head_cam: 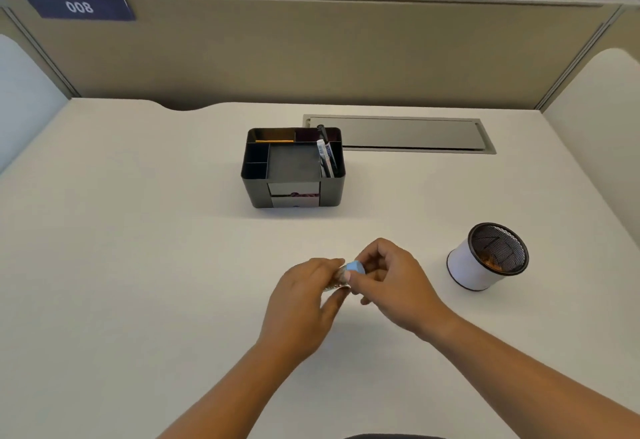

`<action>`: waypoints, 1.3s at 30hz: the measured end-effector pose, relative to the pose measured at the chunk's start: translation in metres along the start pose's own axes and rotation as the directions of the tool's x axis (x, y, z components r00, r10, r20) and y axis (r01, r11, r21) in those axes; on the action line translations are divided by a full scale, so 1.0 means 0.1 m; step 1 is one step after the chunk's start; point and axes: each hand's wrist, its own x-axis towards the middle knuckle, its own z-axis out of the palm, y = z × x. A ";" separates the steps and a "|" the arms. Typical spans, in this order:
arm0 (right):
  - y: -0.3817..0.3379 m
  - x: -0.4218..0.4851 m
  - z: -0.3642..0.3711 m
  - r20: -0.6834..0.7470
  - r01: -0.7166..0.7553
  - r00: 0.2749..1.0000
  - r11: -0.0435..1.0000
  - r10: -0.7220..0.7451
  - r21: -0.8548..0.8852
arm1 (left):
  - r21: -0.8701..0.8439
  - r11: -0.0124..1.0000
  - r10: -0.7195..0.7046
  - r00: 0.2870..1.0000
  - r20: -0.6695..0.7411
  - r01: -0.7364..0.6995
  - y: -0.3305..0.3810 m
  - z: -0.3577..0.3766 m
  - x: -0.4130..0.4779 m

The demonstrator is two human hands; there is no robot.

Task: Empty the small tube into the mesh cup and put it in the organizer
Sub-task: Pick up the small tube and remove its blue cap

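Note:
A small clear tube (337, 281) with a light blue cap (355, 267) is held above the middle of the desk. My left hand (304, 303) wraps around the tube's body. My right hand (391, 276) pinches the blue cap at the tube's upper end. Most of the tube is hidden by my fingers. The mesh cup (485, 258), black mesh with a white band around its outside, stands to the right and holds something brownish at the bottom. The black organizer (294, 193) stands farther back at the centre, with several compartments.
Pens (325, 154) stand in the organizer's right slot and an orange pencil (273, 141) lies in its back compartment. A grey cable hatch (408, 134) is set into the desk behind it. Beige partition walls (311, 54) close the desk at the back and sides.

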 end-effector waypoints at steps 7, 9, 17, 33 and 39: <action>-0.30 -0.31 -0.03 -0.152 0.128 0.976 0.976 -0.155 -0.176 | 0.034 0.980 0.199 0.963 -0.182 -0.196 0.26 -0.19 -0.01; -0.33 -0.39 -0.05 -0.182 0.154 0.964 0.966 -0.192 -0.207 | 0.004 0.977 0.211 0.962 -0.175 -0.213 0.30 -0.21 -0.02; -0.27 -0.44 -0.37 -0.138 0.289 0.920 0.872 -0.367 -0.396 | -0.143 0.976 0.141 0.979 -0.150 -0.162 0.61 -0.04 0.02; 0.00 -0.30 -1.06 0.031 0.385 0.909 0.808 -0.416 -0.446 | -0.218 0.976 -0.023 0.993 -0.116 -0.003 1.06 0.50 0.16; -0.01 -0.23 -1.12 0.096 0.439 0.890 0.785 -0.445 -0.437 | -0.228 0.973 0.002 0.996 -0.092 -0.023 1.03 0.47 0.25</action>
